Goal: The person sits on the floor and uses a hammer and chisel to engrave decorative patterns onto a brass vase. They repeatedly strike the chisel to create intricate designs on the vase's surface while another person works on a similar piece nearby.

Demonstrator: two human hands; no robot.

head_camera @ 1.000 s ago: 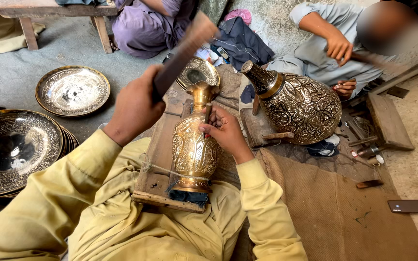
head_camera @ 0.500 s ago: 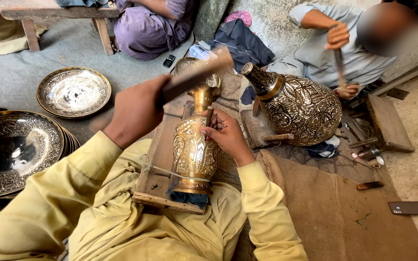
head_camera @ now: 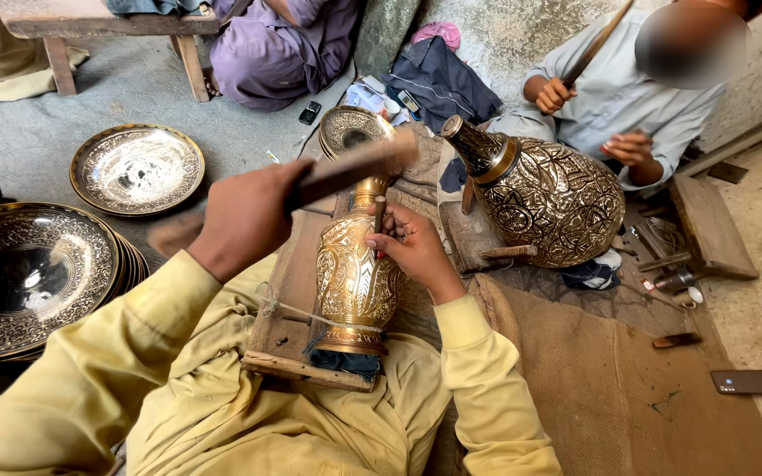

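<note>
While the left hand (head_camera: 244, 216) is raised above the lap with its grip closed tight around a wooden mallet (head_camera: 346, 169), the right hand (head_camera: 412, 251) rests against the upper side of a brass vase (head_camera: 354, 273). That right grip is pinched shut on a thin chisel (head_camera: 379, 216), whose tip meets the vase near its neck. The mallet's head is blurred and hangs just over the chisel's top end. The vase lies tilted on a wooden board (head_camera: 288, 291) across the person's lap, its base toward the body, tied down by a cord and cushioned on a dark cloth at the foot. Both arms wear yellow sleeves.

To the left on the floor sits a stack of engraved trays (head_camera: 33, 278), with a single round tray (head_camera: 138, 169) beyond it. Across from the person, a co-worker in a pale shirt holds a stick raised in one hand beside a large engraved pot (head_camera: 549, 198) lying on its side. A dark phone (head_camera: 748, 382) lies on the brown mat (head_camera: 619, 388) at the right.
</note>
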